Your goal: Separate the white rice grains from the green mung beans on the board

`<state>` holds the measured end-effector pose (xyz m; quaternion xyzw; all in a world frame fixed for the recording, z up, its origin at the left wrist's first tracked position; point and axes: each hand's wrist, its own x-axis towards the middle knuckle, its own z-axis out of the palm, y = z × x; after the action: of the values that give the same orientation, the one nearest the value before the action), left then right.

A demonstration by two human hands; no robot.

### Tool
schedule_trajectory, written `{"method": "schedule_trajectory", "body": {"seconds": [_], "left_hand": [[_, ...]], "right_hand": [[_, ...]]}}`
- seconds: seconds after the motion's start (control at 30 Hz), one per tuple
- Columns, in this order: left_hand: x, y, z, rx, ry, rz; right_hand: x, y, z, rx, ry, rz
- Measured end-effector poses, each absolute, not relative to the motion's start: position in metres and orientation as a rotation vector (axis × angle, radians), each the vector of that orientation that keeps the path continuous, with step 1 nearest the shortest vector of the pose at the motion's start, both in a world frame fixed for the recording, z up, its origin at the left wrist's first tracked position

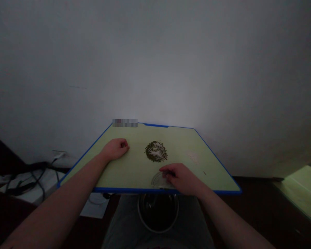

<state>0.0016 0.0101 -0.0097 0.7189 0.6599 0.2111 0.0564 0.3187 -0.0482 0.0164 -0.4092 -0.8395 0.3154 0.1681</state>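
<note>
Left of the right grip and nearer the body, a round pot sits at the lap, its far rim hidden by the worktop, its inside too dark to read. That grip is closed on a clear protractor, partly covering it. Green and pale grains lie just beyond. The left grip curls; whether it holds anything, I cannot tell.

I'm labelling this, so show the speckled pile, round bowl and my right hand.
Speckled pile (156,152): head view, its middle.
Round bowl (158,231): head view, its near rim.
Right hand (182,175): head view, its back.
</note>
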Motion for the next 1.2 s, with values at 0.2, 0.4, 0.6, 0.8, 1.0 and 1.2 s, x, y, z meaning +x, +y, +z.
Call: {"method": "schedule_trajectory", "body": {"seconds": [0.2,0.4,0.6,0.8,1.0,1.2], "left_hand": [[0.002,0.010,-0.010,2.168,2.014,0.640],[0.003,0.009,-0.009,2.170,2.012,0.640],[0.003,0.009,-0.009,2.167,2.009,0.638],[0.002,0.009,-0.009,2.153,2.022,0.635],[0.002,0.009,-0.010,2.161,2.022,0.629],[0.002,0.011,-0.010,2.160,2.012,0.636]], "right_hand": [[0.315,-0.043,0.021,-1.173,-2.429,0.892],[0.316,-0.038,0.019,-1.197,-2.432,0.867],[0.320,-0.038,0.015,-1.201,-2.449,0.951],[0.323,-0.043,0.014,-1.223,-2.394,0.986],[0.345,-0.042,0.012,-1.317,-2.186,0.906],[0.345,-0.050,0.008,-1.400,-1.965,0.728]]}}
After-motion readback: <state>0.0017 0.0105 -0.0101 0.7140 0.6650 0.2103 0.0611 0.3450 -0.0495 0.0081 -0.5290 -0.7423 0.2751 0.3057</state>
